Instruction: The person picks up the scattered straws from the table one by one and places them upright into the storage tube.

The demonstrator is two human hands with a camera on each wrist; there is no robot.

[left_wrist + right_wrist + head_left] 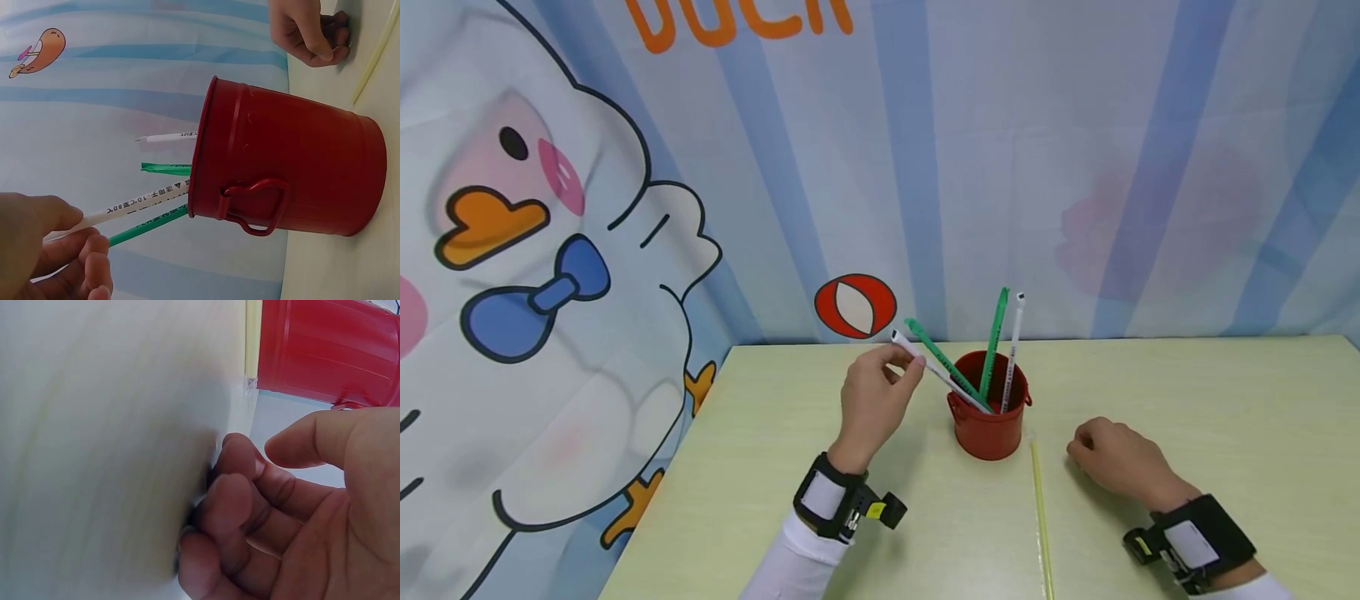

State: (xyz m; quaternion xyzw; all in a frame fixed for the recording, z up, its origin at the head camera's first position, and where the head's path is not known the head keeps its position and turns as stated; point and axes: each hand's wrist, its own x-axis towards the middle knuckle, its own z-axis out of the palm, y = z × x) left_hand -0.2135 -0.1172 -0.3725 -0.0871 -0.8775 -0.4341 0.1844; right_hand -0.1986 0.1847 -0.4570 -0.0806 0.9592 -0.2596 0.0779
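Note:
My left hand (876, 400) pinches a white wrapped straw (140, 201) near its upper end, between thumb and fingers. That straw leans left, its lower end inside a small red bucket (988, 437) with side handles. Two green straws (995, 342) and another white wrapped straw (1014, 337) also stand in the bucket. To the right of the bucket, my right hand (1123, 462) rests at the table with its fingers loosely curled. Nothing shows in its grasp in the right wrist view. Between this hand and the bucket lies a pale yellow straw (1040, 508) in clear wrap.
The pale wooden table (1247, 417) ends at a fabric backdrop (1015, 167) with blue stripes and a large cartoon duck on the left. Both wrists wear black straps carrying small cameras.

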